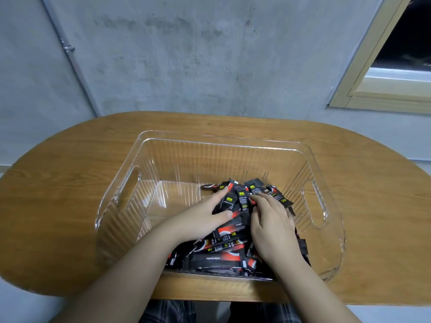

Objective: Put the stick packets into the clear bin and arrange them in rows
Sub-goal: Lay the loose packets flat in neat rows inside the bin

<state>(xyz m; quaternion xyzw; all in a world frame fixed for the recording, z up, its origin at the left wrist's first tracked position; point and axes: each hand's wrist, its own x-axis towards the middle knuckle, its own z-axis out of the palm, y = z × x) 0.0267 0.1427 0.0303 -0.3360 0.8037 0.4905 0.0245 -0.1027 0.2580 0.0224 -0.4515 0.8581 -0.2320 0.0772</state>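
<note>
**Inside the bin: both hands on the packet pile**

At the centre of the frame, your two hands are down in the clear ribbed plastic bin with cut-out handles [233, 145], which sits on the oval wooden tabletop [70, 183]. Your left hand [205, 217] lies over the left side of a heap of black-and-red stick packets [221, 250]; its fingers reach across the top packets and its thumb presses in from below, so it grips a small bunch of them. Your right hand [270, 220] covers the right side of the same heap with its fingers bent over the packets, grasping them from above.

All the packets you can see are in the bin, gathered in its right and near part. They lie criss-crossed and overlapping, some flat and some propped up at the far end of the heap, with no tidy rows showing. Toward the left of the frame, the bin's floor shows the wood grain through the plastic.

Across the upper part of the frame runs a grey concrete wall [186, 54], with a thin metal pipe [70, 52] slanting down at upper left and a pale wooden window frame [363, 73] at upper right. Along the bottom edge, between your forearms, a strip of dark checked fabric [168, 311] shows below the tabletop.
</note>
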